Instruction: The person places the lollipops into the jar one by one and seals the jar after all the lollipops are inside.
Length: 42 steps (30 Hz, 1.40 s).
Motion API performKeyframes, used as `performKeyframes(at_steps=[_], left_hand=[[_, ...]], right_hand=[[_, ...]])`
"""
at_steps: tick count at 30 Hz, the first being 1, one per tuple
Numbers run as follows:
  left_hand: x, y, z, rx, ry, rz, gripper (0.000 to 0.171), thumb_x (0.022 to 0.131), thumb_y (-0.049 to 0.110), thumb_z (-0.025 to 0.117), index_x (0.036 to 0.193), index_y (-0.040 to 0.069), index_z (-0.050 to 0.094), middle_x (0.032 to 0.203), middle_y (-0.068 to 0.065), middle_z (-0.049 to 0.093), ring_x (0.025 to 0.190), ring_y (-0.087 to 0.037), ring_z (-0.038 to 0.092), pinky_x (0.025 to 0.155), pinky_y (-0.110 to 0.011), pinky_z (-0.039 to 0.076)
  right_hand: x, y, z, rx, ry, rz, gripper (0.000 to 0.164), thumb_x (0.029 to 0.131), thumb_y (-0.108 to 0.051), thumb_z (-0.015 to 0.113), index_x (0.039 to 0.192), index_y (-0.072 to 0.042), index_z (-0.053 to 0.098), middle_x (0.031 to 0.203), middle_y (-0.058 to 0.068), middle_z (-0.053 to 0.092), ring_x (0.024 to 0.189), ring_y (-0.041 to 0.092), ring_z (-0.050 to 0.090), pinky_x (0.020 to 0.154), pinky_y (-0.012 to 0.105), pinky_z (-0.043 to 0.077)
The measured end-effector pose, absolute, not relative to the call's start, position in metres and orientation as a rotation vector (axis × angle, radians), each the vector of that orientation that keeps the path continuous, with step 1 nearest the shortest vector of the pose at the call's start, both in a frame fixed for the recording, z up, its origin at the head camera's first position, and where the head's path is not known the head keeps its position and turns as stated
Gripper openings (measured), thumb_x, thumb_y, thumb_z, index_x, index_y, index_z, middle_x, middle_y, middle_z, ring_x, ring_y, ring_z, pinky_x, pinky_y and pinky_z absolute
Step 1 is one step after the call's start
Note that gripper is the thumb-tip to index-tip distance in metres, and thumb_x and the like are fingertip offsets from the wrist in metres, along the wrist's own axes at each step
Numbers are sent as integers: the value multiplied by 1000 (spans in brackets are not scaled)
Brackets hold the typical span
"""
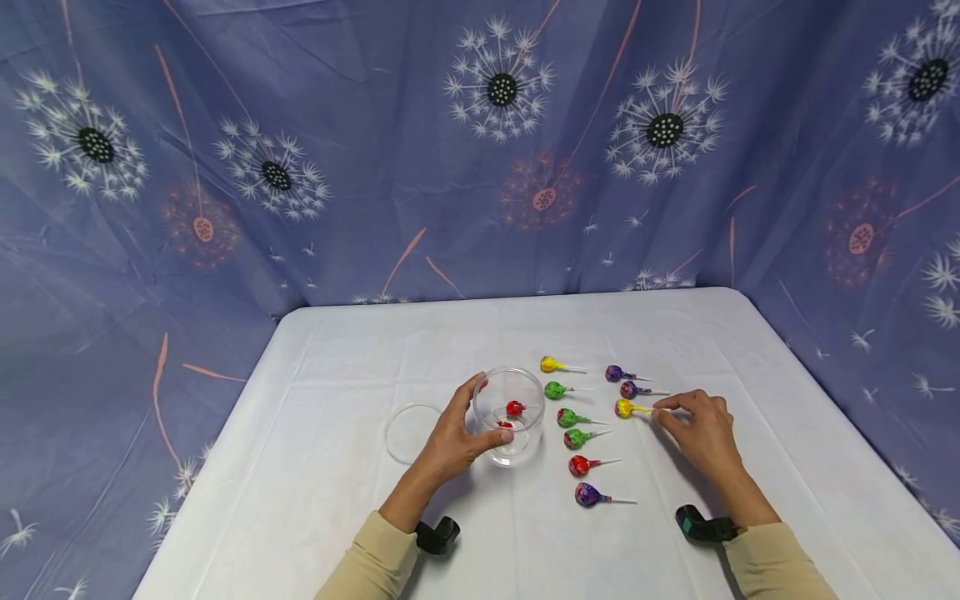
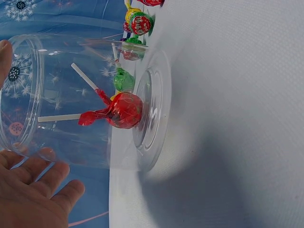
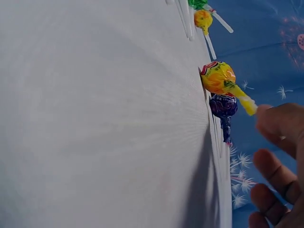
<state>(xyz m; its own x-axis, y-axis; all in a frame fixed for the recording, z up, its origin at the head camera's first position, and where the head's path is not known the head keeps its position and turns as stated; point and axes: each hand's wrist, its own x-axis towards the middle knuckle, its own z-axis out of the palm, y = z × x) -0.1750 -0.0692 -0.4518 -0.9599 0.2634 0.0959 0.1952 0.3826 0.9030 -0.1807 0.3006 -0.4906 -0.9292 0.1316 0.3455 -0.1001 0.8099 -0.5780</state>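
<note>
So the lolly in play is a yellow lollipop (image 1: pixel 624 408): round, shiny wrapper going a bit orange, red-and-white print on one side, some green near the neck, and a twisted yellow tail round the stick. It's on the right side of the bench (image 1: pixel 337 508), right beside two purple lollipops (image 1: pixel 632 389). Can't tell if it's actually lifted off the cloth. The right hand (image 1: pixel 701 429) has thumb and index finger pinched on its stick end, other fingers loosely apart.

Container-wise, there's a clear round jar (image 1: pixel 528 440), mouth up, with two red lollipops (image 2: pixel 126 110) inside, heads down by the base, white sticks leaning up. The left hand (image 1: pixel 450 442) is wrapped round it, thumb on the near side. A clear round lid-looking thing (image 1: pixel 387 433) lies just left of it.

Between jar and right hand there's a rough column: yellow, three greens, a red, a purple. Blue dandelion curtain (image 1: pixel 360 150) behind.
</note>
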Motion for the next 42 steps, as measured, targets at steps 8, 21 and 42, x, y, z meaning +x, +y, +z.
performKeyframes(at_steps=[8, 21, 42], left_hand=[[-175, -69, -452, 419, 2563, 1646, 92, 71, 40, 81, 146, 28, 29, 150, 2, 38, 144, -24, 26, 116, -54, 22], [-175, -70, -452, 431, 2575, 1650, 91, 71, 41, 81, 145, 30, 30, 150, 2, 38, 143, -23, 28, 115, -54, 23], [-175, -72, -451, 444, 2585, 1639, 93, 71, 42, 80, 147, 25, 29, 148, 0, 41, 142, -24, 30, 114, -54, 26]], right_hand=[[-183, 289, -479, 6, -2556, 915, 10, 81, -13, 71, 87, -4, 72, 90, 16, 61, 94, 31, 43, 80, 46, 24], [-189, 265, -449, 62, -2475, 953, 11, 80, -12, 73, 87, -5, 71, 88, 10, 59, 90, 21, 41, 73, 34, 24], [-196, 184, -379, 320, -2367, 1164, 5, 82, -12, 72, 86, -8, 73, 91, 5, 59, 91, 10, 36, 76, 36, 30]])
